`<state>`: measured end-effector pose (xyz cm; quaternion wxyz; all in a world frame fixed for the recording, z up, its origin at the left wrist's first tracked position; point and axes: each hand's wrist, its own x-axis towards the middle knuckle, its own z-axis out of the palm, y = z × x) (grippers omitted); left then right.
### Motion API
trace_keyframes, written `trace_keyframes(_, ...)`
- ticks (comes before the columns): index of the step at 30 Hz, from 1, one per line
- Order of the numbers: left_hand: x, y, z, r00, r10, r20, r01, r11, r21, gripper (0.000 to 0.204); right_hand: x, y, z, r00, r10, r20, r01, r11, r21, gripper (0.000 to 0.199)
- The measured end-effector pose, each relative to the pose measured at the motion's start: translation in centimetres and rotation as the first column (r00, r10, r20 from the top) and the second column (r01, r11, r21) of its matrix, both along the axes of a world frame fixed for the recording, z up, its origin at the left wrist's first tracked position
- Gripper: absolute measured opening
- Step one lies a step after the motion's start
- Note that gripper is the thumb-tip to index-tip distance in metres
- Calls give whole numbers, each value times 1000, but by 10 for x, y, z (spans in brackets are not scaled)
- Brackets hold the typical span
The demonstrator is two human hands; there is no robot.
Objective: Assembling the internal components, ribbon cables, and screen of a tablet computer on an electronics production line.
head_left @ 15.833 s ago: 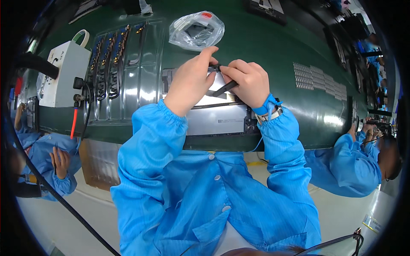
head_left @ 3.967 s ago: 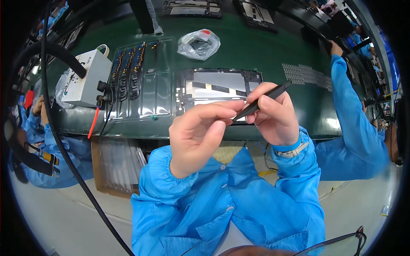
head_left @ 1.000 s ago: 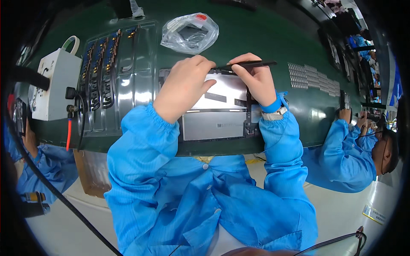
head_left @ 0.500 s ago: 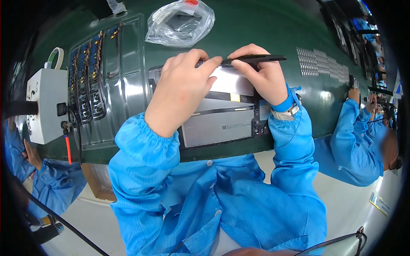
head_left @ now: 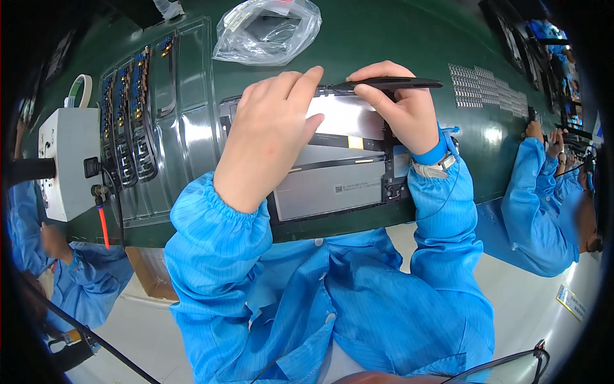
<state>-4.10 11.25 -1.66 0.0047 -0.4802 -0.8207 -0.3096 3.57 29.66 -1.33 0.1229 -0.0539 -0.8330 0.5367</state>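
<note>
An opened tablet (head_left: 329, 192) lies before me, with a dark frame, silver-grey panels inside and a yellow tab near its middle. My left hand (head_left: 272, 121) rests over its upper left part, thumb apart and fingers stretched toward the far edge. That hand covers the tablet's left portion. In my right hand (head_left: 403, 115) is a slim pair of black tweezers (head_left: 406, 83), held nearly level between thumb and fingers. The tweezers' tip points left and meets the tablet's far edge, close to my left index fingertip. Any small part at the tip is too small to tell.
Clear trays (head_left: 195, 128) with rows of flex-cable boards (head_left: 137, 102) lie left, beside a grey control box (head_left: 67, 163) and tape roll (head_left: 82, 89). Behind the tablet is a plastic bag (head_left: 268, 38). Small metal pieces (head_left: 483, 86) lie right. Co-workers' sleeves (head_left: 527, 211) show at both sides.
My left index finger has lifted and straightened away from the tweezers' tip. My right hand and the tweezers have shifted slightly right. The view has moved a little.
</note>
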Motion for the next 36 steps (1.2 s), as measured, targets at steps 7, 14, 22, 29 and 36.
trace_keyframes(7, -1, -1, -3, 1000, -5, -9, 5, 1000, 3, 43, -1, 0, -2, 1000, 12, 3, -12, 993, 121, 17)
trace_keyframes(14, -5, -8, 0, 999, -20, 41, 20, 1000, 8, 43, -5, -3, -6, 999, -8, -51, 7, 1000, -18, 16)
trace_keyframes(22, 16, -39, 26, 994, 61, -92, -44, 983, 180, 42, 47, 18, 28, 924, -81, -374, -36, 954, -296, 17)
trace_keyframes(29, -63, -120, 35, 910, 349, -222, -350, 936, 40, 22, 147, 2, 27, 914, -201, -352, 111, 959, -260, 8)
trace_keyframes(36, -153, -83, -9, 809, 362, -463, -475, 867, -152, 19, 162, -37, 27, 940, -249, -234, 180, 943, -282, 6)
